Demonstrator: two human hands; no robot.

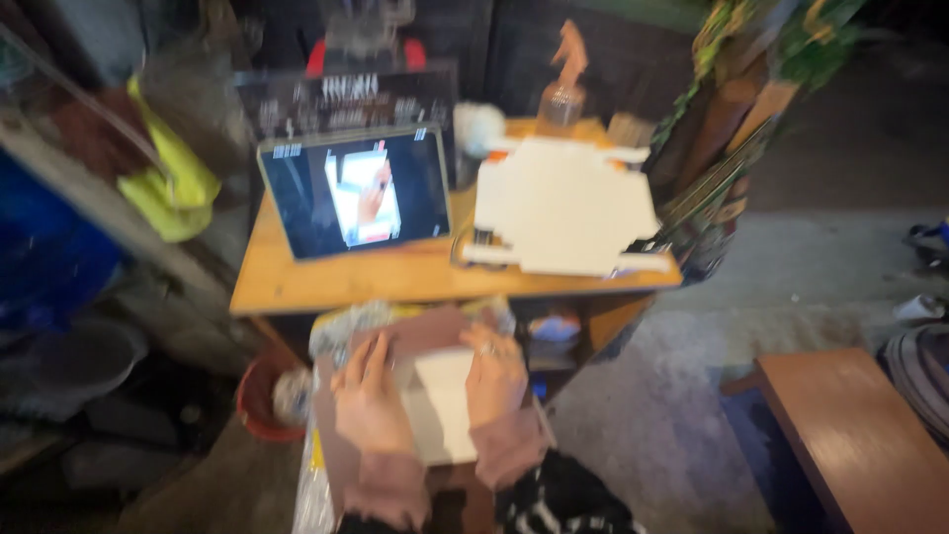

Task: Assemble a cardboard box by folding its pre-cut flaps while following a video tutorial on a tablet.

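Head view: blurred, looking down at two hands over a flat stack in front of a small wooden bench.
Left hand (368,396): lies palm down on a brown cardboard sheet (341,450), fingers stretched forward and close together; it presses flat and grips nothing that can be seen.
Right hand (492,378): lies palm down on the right edge of a white card (442,410), fingers curled slightly over it; a ring shows on one finger. Whether it pinches the card or only rests on it, I cannot tell.
White card: sits on top of the brown cardboard sheet, between the two hands, touching both.
Brown cardboard sheet: lies low in the middle of the picture, just in front of the bench edge, with crinkled clear plastic (346,321) showing around its far side.
Sleeves: pinkish cuffs cover both wrists.
Bench (287,282): orange-brown wooden top, beyond the hands.
Tablet (354,193): stands tilted on the left part of the bench, screen lit with a small picture.
White die-cut cardboard (563,203): lies flat on the right part of the bench, near the tablet.
Spray bottle (563,84): clear with an orange trigger, upright behind the white die-cut cardboard.
Red bucket (262,400): on the floor left of the left hand.
Low wooden stool (850,435): at the lower right, well apart from the hands.
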